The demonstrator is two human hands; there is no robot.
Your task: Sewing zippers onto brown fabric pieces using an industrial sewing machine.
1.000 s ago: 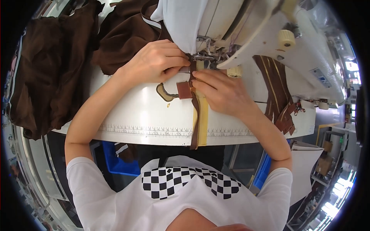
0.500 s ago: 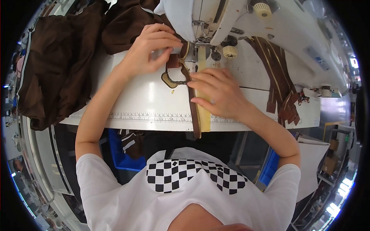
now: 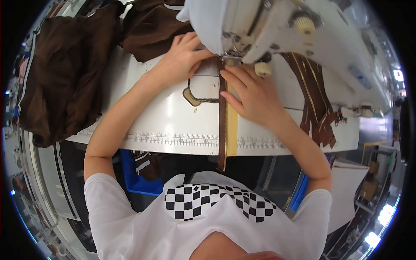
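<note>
A long brown zipper (image 3: 222,125) with gold teeth runs straight from the presser foot (image 3: 232,57) of a sewing machine (image 3: 277,34) down over the table's front edge. My left hand (image 3: 184,58) is left of the foot, a fingertip reaching the zipper's far end; its fingers are bent but apart. My right hand (image 3: 258,95) lies palm down on the zipper's right side, fingers stretched toward the foot and thumb spread. Beneath the zipper's right edge lies a yellow strip (image 3: 232,134). What happens right under the foot is hidden.
Brown fabric (image 3: 65,73) is heaped at the left, with more brown cloth (image 3: 151,30) behind my left hand. Several brown zippers (image 3: 310,86) lie at the right. A tan, dark-edged shape (image 3: 190,97) is on the white table (image 3: 164,125). Below sits a blue bin (image 3: 134,182).
The zipper, bent near the foot before, is now straight, and its near end hangs lower. My left fingers have come to the foot; my right hand has slid slightly right.
</note>
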